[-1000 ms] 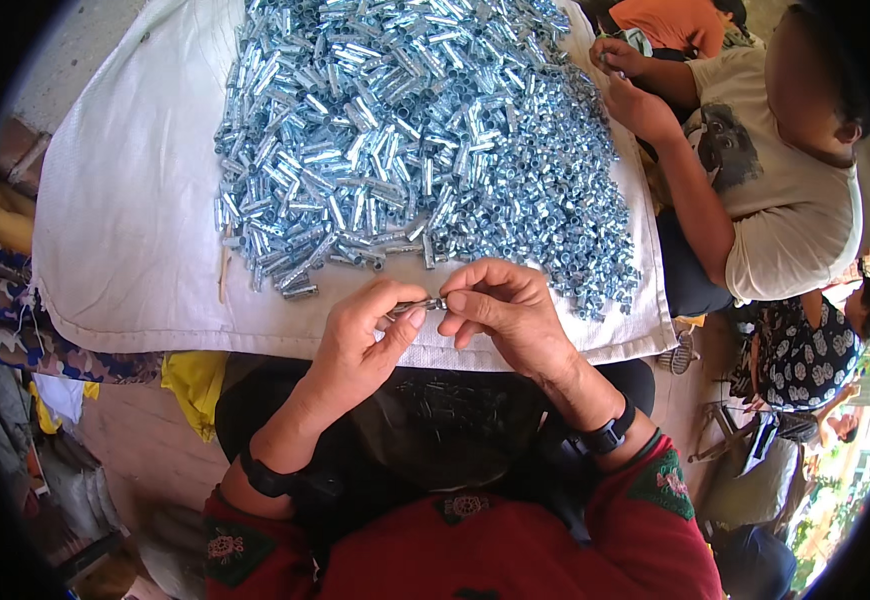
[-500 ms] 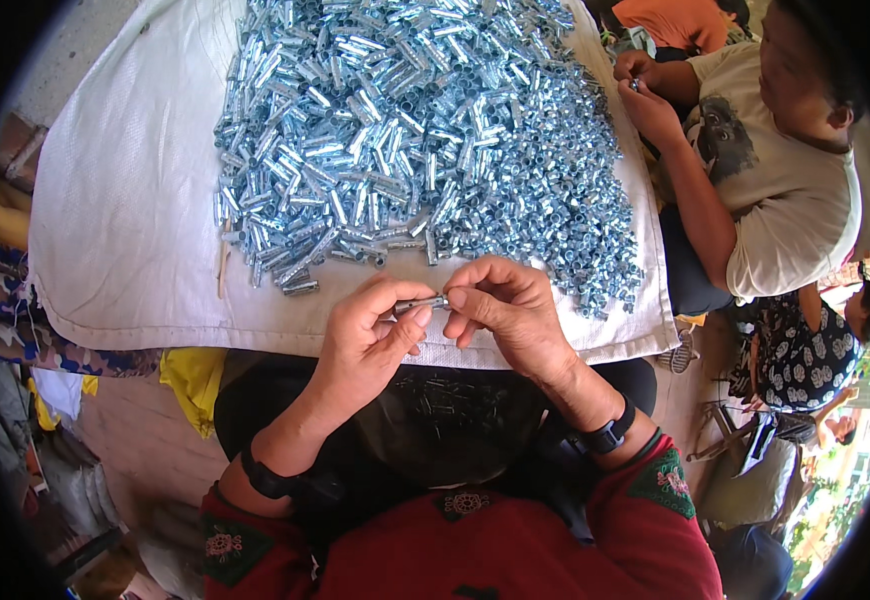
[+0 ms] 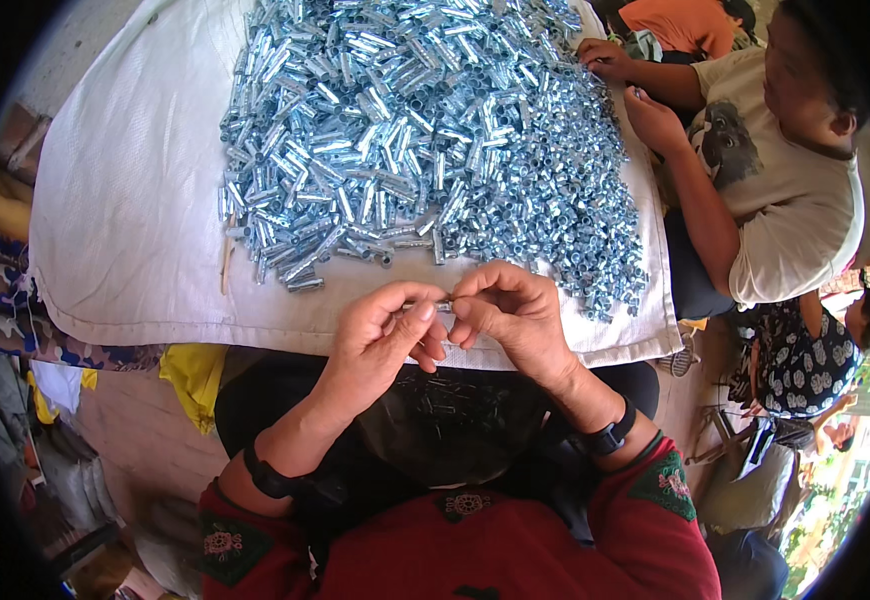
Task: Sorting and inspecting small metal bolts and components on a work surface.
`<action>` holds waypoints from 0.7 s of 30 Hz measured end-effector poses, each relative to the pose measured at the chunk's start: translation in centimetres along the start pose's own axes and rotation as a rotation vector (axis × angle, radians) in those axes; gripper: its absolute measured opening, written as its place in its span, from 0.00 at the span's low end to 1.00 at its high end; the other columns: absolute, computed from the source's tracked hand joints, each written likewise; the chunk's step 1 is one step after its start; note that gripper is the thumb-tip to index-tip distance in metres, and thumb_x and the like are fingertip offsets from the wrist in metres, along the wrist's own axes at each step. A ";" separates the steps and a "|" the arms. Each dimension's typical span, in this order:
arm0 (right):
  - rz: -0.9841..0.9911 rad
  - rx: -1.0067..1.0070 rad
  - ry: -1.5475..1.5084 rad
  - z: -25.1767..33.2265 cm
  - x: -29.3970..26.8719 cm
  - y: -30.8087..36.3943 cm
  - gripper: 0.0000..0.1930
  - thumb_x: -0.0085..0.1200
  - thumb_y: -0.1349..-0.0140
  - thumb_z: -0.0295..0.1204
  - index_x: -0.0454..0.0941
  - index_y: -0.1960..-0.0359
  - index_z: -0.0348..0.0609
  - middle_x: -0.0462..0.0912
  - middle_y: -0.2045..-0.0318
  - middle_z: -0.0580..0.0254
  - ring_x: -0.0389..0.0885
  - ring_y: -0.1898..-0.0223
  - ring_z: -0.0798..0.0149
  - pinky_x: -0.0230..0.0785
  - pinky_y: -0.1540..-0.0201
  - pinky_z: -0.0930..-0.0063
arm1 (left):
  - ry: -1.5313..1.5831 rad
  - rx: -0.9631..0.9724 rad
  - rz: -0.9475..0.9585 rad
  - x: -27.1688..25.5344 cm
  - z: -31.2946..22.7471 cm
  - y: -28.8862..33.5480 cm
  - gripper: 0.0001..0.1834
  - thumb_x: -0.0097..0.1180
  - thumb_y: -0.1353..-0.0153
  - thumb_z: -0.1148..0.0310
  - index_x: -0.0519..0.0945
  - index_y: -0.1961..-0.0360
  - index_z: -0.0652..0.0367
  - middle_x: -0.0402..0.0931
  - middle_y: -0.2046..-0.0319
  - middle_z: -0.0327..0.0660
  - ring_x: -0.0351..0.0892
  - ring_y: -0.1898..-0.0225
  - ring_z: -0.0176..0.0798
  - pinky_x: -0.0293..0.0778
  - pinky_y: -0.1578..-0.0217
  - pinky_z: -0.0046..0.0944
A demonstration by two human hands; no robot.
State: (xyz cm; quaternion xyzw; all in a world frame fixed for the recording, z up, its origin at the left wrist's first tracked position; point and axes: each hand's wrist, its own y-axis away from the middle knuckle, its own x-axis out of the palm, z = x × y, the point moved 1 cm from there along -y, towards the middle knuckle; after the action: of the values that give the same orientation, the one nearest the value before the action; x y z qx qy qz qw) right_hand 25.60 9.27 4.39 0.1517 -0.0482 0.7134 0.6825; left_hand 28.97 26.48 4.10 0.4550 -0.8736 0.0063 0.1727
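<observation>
My left hand and my right hand meet just above the near edge of the white cloth. Between their fingertips is a small silvery metal sleeve, mostly covered. The left thumb and index finger pinch one end, while the right thumb and fingers close around the other. Whether the right fingers also hold a second, smaller piece cannot be made out. Beyond my hands lies a big heap of long slotted metal sleeves, merging at the right into a heap of short metal pieces.
A dark bowl with some metal pieces inside rests below my hands, over my lap. At the right edge of the cloth sits a co-worker, one hand reaching to the heap. Yellow cloth hangs at the left.
My fingertips have closed in over the sleeve, so less of it shows, and the left hand has shifted slightly right. The co-worker's hands have parted, one moving to the heap's edge.
</observation>
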 end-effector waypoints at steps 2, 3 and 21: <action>-0.005 -0.028 -0.004 -0.1 0.1 0.1 0.04 0.53 0.43 0.19 0.74 0.65 0.34 0.78 0.71 0.62 0.79 0.72 0.72 0.73 0.71 0.82 | -0.035 0.006 -0.017 -0.1 0.2 -0.1 0.14 0.43 0.34 0.65 0.71 0.56 0.66 0.72 0.76 0.39 0.72 0.78 0.28 0.71 0.77 0.27; -0.012 -0.057 -0.007 -0.1 0.1 0.1 0.04 0.53 0.43 0.19 0.74 0.65 0.33 0.78 0.71 0.62 0.79 0.72 0.72 0.73 0.71 0.82 | -0.071 0.011 -0.032 -0.1 0.3 -0.1 0.15 0.42 0.33 0.65 0.71 0.55 0.66 0.72 0.76 0.39 0.72 0.78 0.27 0.71 0.77 0.26; 0.044 -0.017 -0.083 -0.8 -0.6 -0.3 0.07 0.54 0.44 0.20 0.74 0.63 0.35 0.78 0.70 0.61 0.80 0.73 0.70 0.75 0.72 0.79 | 0.122 -0.072 0.004 -0.3 0.2 -0.1 0.13 0.45 0.35 0.66 0.72 0.55 0.64 0.74 0.74 0.40 0.74 0.75 0.30 0.72 0.77 0.27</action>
State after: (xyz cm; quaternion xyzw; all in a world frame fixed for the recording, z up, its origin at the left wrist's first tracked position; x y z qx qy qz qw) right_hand 25.81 8.94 3.45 0.1742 -0.0857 0.7210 0.6652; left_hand 29.17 26.68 3.83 0.4454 -0.8620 0.0031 0.2420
